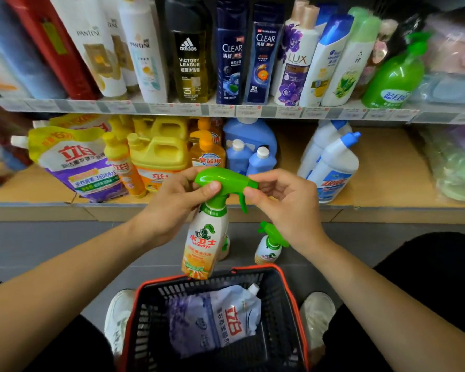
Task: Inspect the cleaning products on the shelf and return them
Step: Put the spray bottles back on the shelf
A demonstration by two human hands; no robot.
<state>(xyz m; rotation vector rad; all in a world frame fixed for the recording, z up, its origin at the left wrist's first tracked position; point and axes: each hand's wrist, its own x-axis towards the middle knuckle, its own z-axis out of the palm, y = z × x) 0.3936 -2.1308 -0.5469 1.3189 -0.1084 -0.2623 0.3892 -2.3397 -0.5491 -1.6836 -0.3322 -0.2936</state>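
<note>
1. Left hand [177,200]: fingers curled round the neck and back of the green spray head, thumb pressed on its side. It looks to carry the weight.
2. Right hand [285,202]: thumb and forefinger pinch the nozzle tip. The other fingers are loosely curled and hold nothing else.
3. Spray bottle [202,245]: held in the air between both hands, its base just above the far rim of the basket [290,291]. Long axis near upright, nozzle pointing toward the basket's right side.
4. Judgement: inspection is in progress and the return is not yet done. The left hand is better placed to set the bottle down.
5. Matching bottle [269,248]: stands on a grey ledge [360,237] just beyond the basket. Another is partly hidden behind the held one. This is the likely return spot, forward and down.
6. Basket sits on the floor between two shoes, with a pouch [218,318] inside.
7. Wooden shelf [387,167], above and beyond the basket, is crowded with bottles.
</note>
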